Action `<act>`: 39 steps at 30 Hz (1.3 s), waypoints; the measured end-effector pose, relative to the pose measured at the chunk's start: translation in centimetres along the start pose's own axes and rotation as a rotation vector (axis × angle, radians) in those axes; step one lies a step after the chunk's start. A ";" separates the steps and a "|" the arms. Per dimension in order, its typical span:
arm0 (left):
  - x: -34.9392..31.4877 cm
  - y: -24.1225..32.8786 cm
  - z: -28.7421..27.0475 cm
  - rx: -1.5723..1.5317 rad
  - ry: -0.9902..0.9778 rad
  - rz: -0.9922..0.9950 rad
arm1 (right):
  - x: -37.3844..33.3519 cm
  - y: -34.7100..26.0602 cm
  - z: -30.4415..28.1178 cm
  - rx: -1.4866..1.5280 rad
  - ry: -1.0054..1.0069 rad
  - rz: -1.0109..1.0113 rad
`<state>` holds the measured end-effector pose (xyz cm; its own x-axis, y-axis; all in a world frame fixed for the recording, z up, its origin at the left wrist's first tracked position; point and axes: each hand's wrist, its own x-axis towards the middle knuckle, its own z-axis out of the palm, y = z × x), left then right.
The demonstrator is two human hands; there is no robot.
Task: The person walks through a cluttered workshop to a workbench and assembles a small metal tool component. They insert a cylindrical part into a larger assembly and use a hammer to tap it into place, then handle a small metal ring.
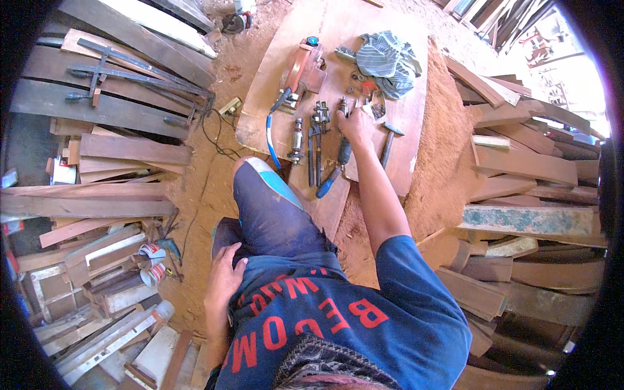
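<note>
My right hand reaches over the wooden board, its fingers closed at the upper part of a dark-handled tool; whatever they pinch is too small to tell. Close by lie a hammer, long-handled pliers, a blue-handled tool and a motor armature. Past them is a reddish power-tool body with a blue cord. Small loose parts sit below a striped cloth. My left hand rests against my hip, fingers loosely apart and holding nothing.
Stacked planks line the left side, with metal bar clamps on top. More timber is piled at the right. Sawdust covers the ground around the board. A green drill lies beside the left stack.
</note>
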<state>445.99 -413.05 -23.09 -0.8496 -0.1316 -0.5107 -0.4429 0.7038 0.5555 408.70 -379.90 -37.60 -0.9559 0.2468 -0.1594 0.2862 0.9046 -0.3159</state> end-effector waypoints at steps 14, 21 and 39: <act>1.6 -0.8 1.0 -0.284 0.038 0.028 | -6.7 -0.5 -7.0 0.867 -0.244 -0.128; 4.6 9.0 -2.7 -0.864 -0.013 0.266 | -22.6 -3.5 -14.6 1.397 -0.821 -0.369; 0.8 14.4 -5.2 -1.132 0.101 0.501 | -25.8 -6.1 -16.6 1.088 -0.729 -0.822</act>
<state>437.41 -406.67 -12.07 -0.9924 -0.1106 -0.0546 -0.0191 -0.2998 0.9538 430.51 -386.06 -16.04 -0.7229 -0.6850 0.0899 -0.0672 -0.0599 -0.9959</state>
